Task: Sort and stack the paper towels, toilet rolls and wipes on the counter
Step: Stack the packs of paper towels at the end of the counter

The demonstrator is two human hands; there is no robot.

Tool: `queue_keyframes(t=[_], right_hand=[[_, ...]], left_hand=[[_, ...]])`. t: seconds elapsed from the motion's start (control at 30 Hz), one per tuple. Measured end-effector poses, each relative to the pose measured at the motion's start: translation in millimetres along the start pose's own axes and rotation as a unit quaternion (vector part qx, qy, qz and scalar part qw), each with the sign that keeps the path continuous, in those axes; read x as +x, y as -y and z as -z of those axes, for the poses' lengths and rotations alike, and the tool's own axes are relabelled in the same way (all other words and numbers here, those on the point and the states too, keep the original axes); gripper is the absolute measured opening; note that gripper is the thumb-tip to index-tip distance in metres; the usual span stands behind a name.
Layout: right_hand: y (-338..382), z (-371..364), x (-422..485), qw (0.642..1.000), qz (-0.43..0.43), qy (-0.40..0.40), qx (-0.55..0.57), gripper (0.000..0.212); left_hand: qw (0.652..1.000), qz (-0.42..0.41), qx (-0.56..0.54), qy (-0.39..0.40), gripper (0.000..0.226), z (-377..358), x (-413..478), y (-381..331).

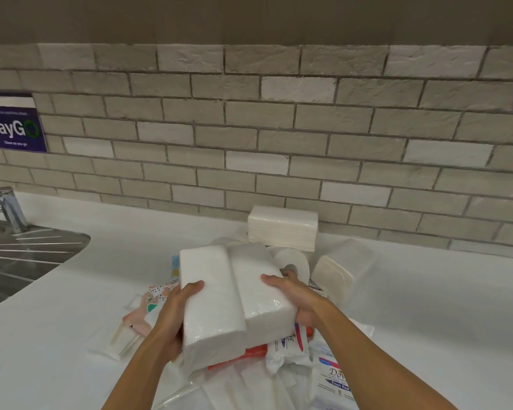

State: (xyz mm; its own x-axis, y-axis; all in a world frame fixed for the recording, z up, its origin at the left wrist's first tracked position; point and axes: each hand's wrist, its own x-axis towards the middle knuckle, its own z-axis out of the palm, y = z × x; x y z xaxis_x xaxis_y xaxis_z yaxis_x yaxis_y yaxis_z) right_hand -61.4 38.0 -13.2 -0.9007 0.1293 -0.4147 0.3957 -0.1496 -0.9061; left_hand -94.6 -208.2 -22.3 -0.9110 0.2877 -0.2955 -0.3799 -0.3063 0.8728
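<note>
Over the middle of the white counter (71,335), the person holds two wrapped packs of folded paper towels side by side, lifted above the heap of supplies. The left hand (176,309) grips the left pack (211,291) from its outer side, thumb laid across the top and the other fingers curled underneath, out of sight. The right hand (296,294) grips the right pack (261,306) the same way from the other side, thumb on top and palm against the edge. Both forearms reach forward from the bottom of the view and angle in toward each other, and the two packs touch along their long inner edges.

Below them lies the pile: a toilet roll (293,261) just beyond the right hand, a Dove wipes pack (335,377) near the right forearm, a red pack (249,352) under the held ones, and patterned packs (154,297) beside the left wrist. Another paper towel pack (282,227) stands against the brick-tile wall (279,128), with a clear-wrapped bundle (338,267) to its right. A steel sink (18,255) and faucet (9,208) sit far left, beneath a purple ClayGo sign (12,125).
</note>
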Motion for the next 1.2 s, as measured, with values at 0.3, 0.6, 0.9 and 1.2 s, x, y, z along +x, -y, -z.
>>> queue_keyframes(t=[0.3, 0.6, 0.9, 1.2], right_hand=[[-0.7, 2.0, -9.0, 0.996, 0.054, 0.004, 0.074, 0.078], [1.5, 29.8, -56.8, 0.988, 0.045, -0.032, 0.144, 0.051], [-12.8, 75.5, -108.6, 0.969, 0.084, -0.132, 0.19, 0.047], [-31.7, 128.0, -153.3, 0.941, 0.129, -0.21, 0.234, 0.039]], left_hand=[[0.998, -0.044, 0.006, 0.052, 0.042, -0.7, 4.2, -18.4], [0.985, -0.047, 0.031, 0.164, 0.054, -38.0, 20.4, -27.6], [0.965, -0.023, 0.055, 0.257, 0.046, -103.9, 30.9, -6.9], [0.944, -0.008, 0.089, 0.316, 0.068, -167.9, 39.5, 26.4]])
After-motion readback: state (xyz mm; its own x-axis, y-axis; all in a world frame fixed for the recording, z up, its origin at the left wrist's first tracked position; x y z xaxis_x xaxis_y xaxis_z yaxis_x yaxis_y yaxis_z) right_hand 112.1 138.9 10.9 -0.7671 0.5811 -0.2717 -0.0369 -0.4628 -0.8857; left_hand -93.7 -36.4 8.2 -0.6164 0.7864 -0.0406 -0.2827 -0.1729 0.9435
